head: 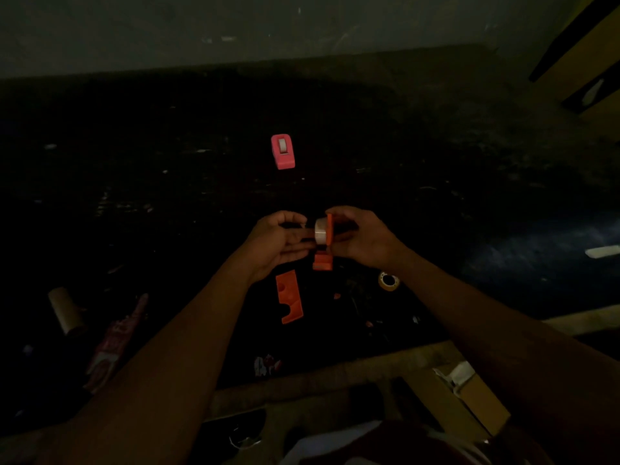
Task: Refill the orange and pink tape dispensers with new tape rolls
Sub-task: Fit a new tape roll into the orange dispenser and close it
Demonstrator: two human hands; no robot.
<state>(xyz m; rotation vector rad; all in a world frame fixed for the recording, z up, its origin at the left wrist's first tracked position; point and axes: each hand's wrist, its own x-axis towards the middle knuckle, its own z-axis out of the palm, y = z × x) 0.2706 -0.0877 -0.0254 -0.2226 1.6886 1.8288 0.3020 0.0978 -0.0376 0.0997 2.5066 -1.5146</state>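
Head view: one pink dispenser (282, 151); two orange halves, held half (329, 229) and loose half (289, 297); two rolls, mounted roll (320, 231) and spare roll (388, 280). The right hand (361, 239) fingers grip the held half; the left hand (274, 242) fingers curl, hold unclear.

Left hand (278, 238): palm turned up, fingers reaching to the tape roll (321, 231); too dark to tell whether they grip it.
Right hand (364, 238): fingers and thumb curled around the orange dispenser half (329, 241), holding it upright above the dark table (436, 162).
Tape roll: sits on the left face of the orange dispenser half, between the two hands.
Orange cover (289, 297): lies flat just below the left hand, beside the left wrist.
Pink dispenser (282, 151): well beyond the hands, with a roll showing in its top.
Second tape roll (388, 280): below the right wrist.
Cardboard tube (65, 310): far left of the left forearm.
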